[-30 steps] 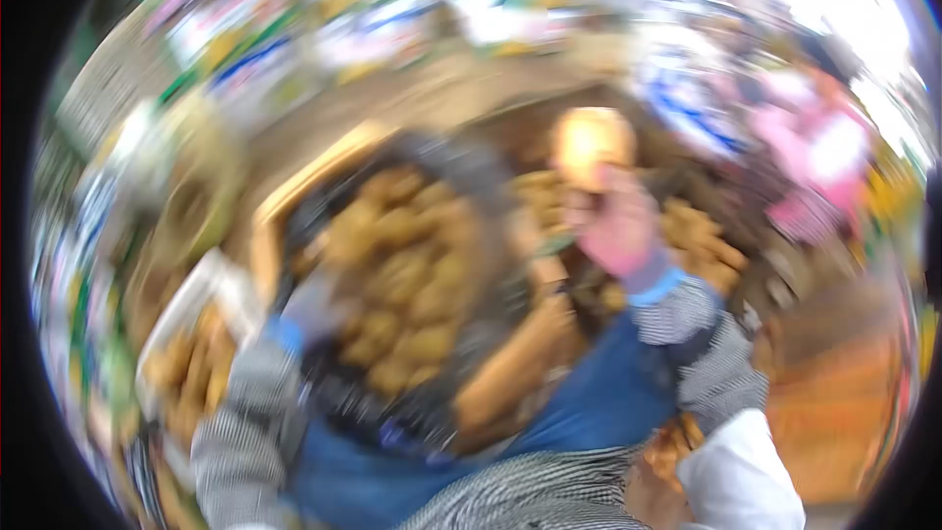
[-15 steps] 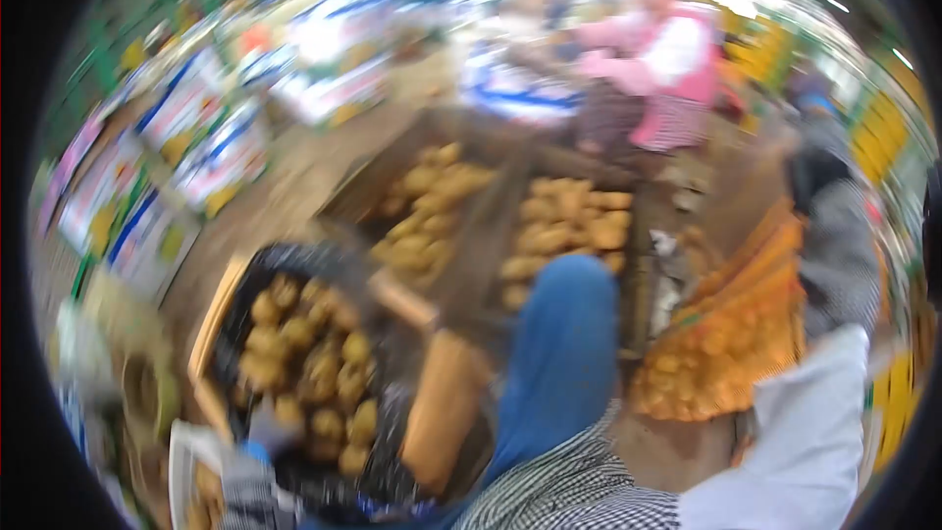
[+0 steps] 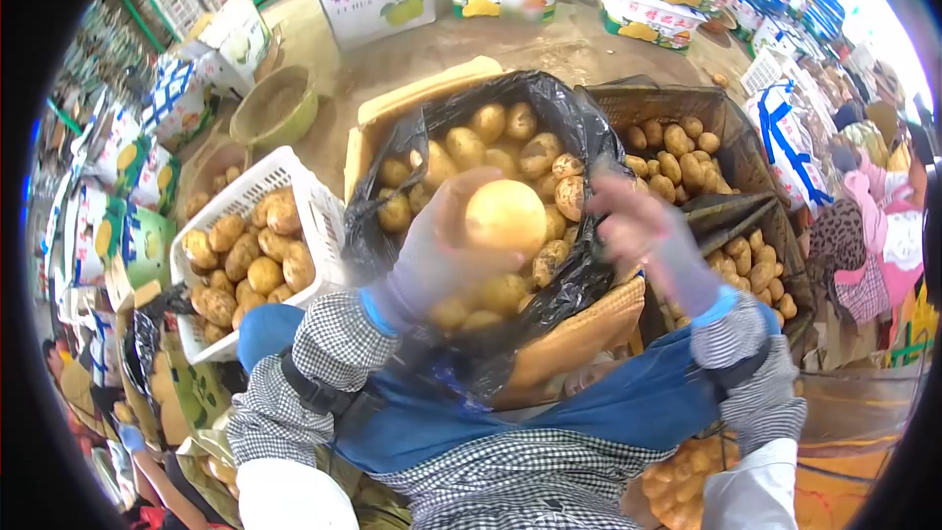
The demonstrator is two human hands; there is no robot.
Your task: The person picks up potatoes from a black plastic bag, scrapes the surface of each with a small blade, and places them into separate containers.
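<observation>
My left hand [image 3: 432,247], in a grey glove, grips a large pale potato [image 3: 505,218] above an open carton [image 3: 579,319]. Inside the carton, a black plastic bag [image 3: 574,103] is folded over the sides and holds many potatoes [image 3: 466,148]. My right hand [image 3: 640,228], gloved too, is over the bag's right edge. Motion smears its fingers, so I cannot make out whether they touch the plastic or hold anything.
A white plastic crate [image 3: 329,250] of potatoes stands on the left, with a green basin [image 3: 277,106] behind it. Dark crates [image 3: 726,108] of potatoes sit at the right. Printed cartons [image 3: 378,5] line the back. Another person [image 3: 883,226] is at the far right.
My view has swung from right to left, now facing the carton. The left hand has risen from among the potatoes with one in its grip. My right hand has come into view over the bag.
</observation>
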